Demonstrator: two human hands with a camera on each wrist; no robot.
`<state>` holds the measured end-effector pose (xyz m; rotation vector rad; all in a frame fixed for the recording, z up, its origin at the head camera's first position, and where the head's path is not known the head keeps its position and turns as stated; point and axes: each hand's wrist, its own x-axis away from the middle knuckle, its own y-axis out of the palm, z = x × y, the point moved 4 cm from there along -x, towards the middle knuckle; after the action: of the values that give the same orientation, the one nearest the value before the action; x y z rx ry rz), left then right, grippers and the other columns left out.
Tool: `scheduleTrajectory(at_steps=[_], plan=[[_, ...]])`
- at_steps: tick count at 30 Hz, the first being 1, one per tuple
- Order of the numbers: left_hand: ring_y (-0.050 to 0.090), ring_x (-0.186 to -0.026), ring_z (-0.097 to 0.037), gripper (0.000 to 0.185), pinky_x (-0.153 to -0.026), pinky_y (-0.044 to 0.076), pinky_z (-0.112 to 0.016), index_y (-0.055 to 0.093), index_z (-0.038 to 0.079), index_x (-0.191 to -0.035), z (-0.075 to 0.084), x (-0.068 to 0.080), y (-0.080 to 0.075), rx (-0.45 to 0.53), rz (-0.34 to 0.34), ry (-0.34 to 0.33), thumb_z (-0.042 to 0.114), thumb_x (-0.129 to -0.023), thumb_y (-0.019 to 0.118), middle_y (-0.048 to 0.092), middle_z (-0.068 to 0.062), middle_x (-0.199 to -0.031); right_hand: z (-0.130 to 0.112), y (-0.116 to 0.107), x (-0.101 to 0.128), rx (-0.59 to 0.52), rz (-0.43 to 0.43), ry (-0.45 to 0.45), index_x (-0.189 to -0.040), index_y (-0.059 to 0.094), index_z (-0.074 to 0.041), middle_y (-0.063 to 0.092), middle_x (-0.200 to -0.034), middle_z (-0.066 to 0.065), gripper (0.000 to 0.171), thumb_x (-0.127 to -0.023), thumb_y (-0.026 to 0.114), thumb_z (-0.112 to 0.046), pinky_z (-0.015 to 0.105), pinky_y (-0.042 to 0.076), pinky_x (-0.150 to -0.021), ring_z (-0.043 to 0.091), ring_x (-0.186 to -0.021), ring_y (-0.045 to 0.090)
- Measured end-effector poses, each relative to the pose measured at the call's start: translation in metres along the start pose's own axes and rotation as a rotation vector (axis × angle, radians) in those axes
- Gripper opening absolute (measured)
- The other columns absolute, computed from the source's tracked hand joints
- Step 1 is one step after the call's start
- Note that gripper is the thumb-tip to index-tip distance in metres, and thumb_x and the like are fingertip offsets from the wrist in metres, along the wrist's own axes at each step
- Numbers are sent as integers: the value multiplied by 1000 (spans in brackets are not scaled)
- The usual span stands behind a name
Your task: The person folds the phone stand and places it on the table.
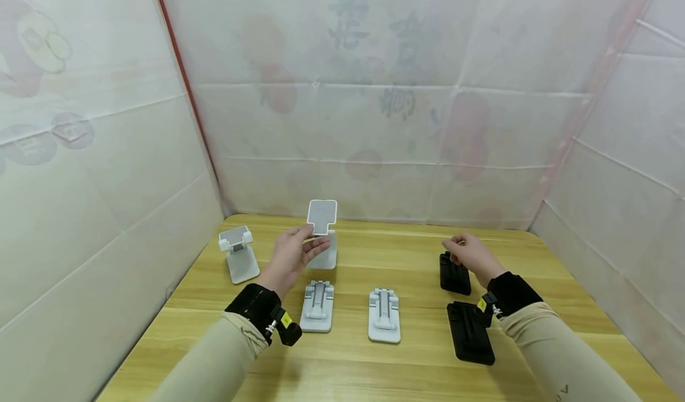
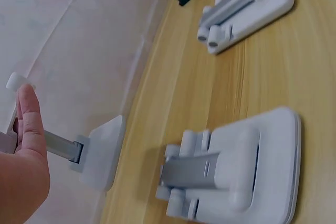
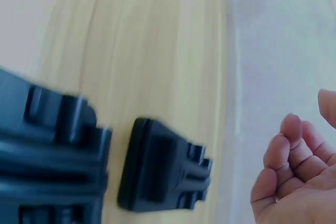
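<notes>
My left hand (image 1: 291,252) pinches an unfolded white phone stand (image 1: 323,213) by its grey-faced holder plate. Its arm and white base (image 2: 100,153) show beyond the fingers in the left wrist view; I cannot tell whether the base touches the table. My right hand (image 1: 473,254), fingers loosely bent and holding nothing, hovers over the farther folded black phone stand (image 1: 455,276). That same hand (image 3: 299,174) appears apart from the stands in the right wrist view. A second folded black stand (image 1: 471,333) lies nearer, beside the right wrist.
Another unfolded white stand (image 1: 242,262) stands at the far left. Two folded white stands, one left (image 1: 317,313) and one in the middle (image 1: 384,322), lie flat on the wooden table (image 1: 353,378). Pale sheeting (image 1: 374,128) walls the back and sides.
</notes>
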<state>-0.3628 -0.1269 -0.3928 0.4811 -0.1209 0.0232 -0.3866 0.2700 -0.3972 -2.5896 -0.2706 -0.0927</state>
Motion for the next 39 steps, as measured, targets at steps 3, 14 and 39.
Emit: scheduleTrajectory(at_steps=[3,14,39], plan=[[72,-98,-23,42,-97,59,-34,46,-8,-141,-3,2,10,9,-21,-2,18,-108,52,55,-25,-131,-12,5,-1,0,6,-23,-133,36,3,48,-110,24,44,-111,45,-34,49,34,-87,39,-105,44],[72,-100,-24,39,-96,59,-34,49,-6,-140,-16,13,32,38,-71,-40,13,-106,55,57,-25,-130,-41,32,-3,-42,-10,-116,-140,38,0,49,-114,19,47,-110,49,-35,42,41,-95,32,-104,47],[73,-97,-26,34,-96,59,-37,48,-11,-133,-42,28,72,-35,-302,-63,6,-104,56,57,-30,-129,-83,83,-1,-47,-116,-109,-136,57,-5,57,-105,10,47,-105,57,-41,39,42,-87,29,-100,52]])
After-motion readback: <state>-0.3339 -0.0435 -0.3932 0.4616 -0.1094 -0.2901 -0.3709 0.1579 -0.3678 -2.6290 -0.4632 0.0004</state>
